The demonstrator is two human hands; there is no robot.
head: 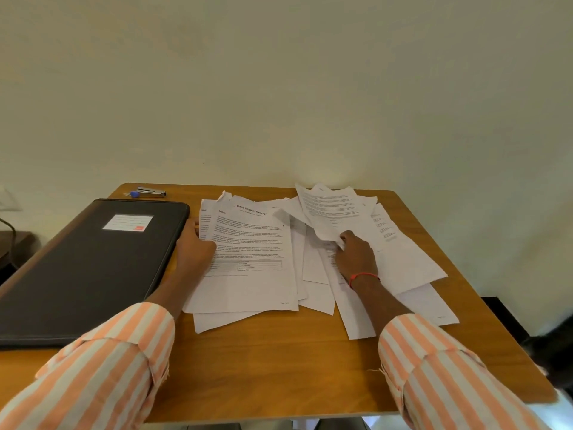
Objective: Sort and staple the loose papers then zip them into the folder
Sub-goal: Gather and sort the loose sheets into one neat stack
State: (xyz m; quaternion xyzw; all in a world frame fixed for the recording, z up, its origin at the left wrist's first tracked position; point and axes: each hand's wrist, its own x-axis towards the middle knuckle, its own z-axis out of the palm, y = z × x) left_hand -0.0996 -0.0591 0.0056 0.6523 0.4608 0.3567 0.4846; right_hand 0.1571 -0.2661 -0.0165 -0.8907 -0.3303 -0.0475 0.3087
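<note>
Loose papers point(313, 274) lie fanned in an untidy spread across the middle and right of the wooden table point(263, 367), overlapping one another at odd angles. On top at the left is the transcript sheet point(251, 243), headed "Sample Education Transcript", with a "Section 1" line under it, blocks of small print and a little grid near the bottom; the rest is too fine to read.

The left hand point(193, 246) is at that sheet's left edge, its fingers curled about the edge with the paper lying over part of them, so it holds the sheet there. The right hand point(356, 256), a red thread point(364, 277) round its wrist, has its fingers closed in a pinch on the lower edge of a raised sheet point(331, 209), which stands up crumpled off the pile, its print too small to make out.

Left of the papers, just beside the left hand, the black folder point(86, 268) lies flat and closed, with a white label point(128, 222) bearing faint lines and a small orange-red block; its writing is illegible. Beyond the folder, at the table's far edge, rests a silver stapler point(150, 192) with a blue end. Both sleeves are striped orange and white.
</note>
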